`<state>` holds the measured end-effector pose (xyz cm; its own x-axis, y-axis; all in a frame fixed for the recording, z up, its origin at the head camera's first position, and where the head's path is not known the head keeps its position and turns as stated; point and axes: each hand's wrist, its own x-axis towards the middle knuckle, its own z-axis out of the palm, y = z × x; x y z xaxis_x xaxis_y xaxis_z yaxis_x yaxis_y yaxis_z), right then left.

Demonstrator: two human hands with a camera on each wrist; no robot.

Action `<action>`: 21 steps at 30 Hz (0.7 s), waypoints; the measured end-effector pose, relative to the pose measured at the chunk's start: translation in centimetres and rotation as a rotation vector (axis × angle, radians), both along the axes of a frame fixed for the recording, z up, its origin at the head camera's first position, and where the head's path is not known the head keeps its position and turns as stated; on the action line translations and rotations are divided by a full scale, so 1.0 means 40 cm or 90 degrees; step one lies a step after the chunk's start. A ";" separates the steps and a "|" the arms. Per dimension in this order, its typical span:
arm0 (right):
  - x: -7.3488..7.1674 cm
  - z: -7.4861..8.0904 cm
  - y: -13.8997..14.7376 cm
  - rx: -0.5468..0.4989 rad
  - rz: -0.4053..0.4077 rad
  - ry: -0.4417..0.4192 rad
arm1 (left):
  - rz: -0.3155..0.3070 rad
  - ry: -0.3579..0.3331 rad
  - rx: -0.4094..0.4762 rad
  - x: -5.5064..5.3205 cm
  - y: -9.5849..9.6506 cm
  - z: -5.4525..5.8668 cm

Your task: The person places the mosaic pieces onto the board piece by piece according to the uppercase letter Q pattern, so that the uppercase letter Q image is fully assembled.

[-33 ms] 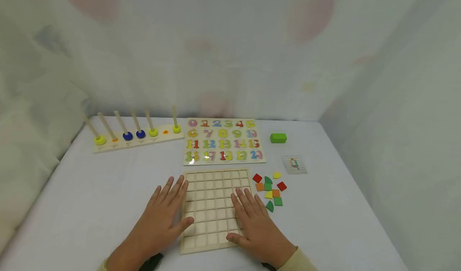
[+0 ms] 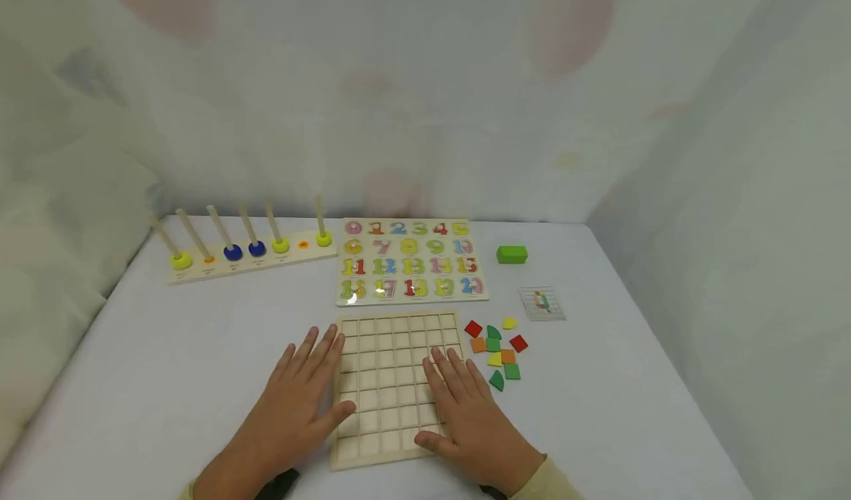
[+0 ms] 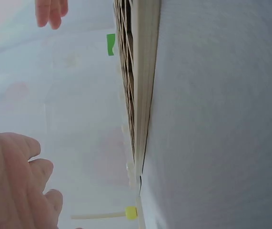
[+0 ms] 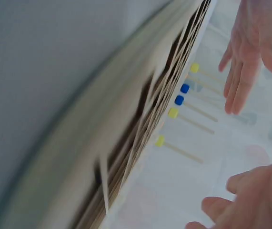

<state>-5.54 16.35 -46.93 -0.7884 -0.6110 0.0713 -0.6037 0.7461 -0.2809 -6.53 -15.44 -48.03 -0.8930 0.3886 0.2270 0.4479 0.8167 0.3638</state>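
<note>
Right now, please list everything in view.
Grid board: one, pale wood, front centre.
Small tiles: ten (two red, two orange, two yellow, four green), right of it.
Number board: one, multicoloured, behind grid board.
Peg stand: one, pale, back left.
Rings: five (three yellow, two blue), on its pegs.
Block: one, green, back right.
Card: one, pale, right side.
Table: one, white, beneath.
Cloth walls: three, pale, around.
Left hand, right hand: two, bare, over grid board's sides.
Sleeves: two, beige, at wrists.
Wrist items: two, dark, partly hidden.

Between the left hand [image 2: 292, 404] and the right hand [image 2: 469, 420], a gap lies open above the board [image 2: 388, 396]; upright pegs [image 2: 221, 227] obstruct the far left, and loose tiles [image 2: 493, 345] line the board's right side.
</note>
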 end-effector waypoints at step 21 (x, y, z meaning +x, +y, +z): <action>-0.177 0.062 0.229 0.022 -0.294 0.107 | 0.009 -0.174 0.013 -0.021 -0.010 -0.020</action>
<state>-12.63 25.52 -44.47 -0.9567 -0.2051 0.2065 -0.2429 0.9535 -0.1784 -7.39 -15.83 -48.83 -0.9272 0.3742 -0.0163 0.3197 0.8134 0.4859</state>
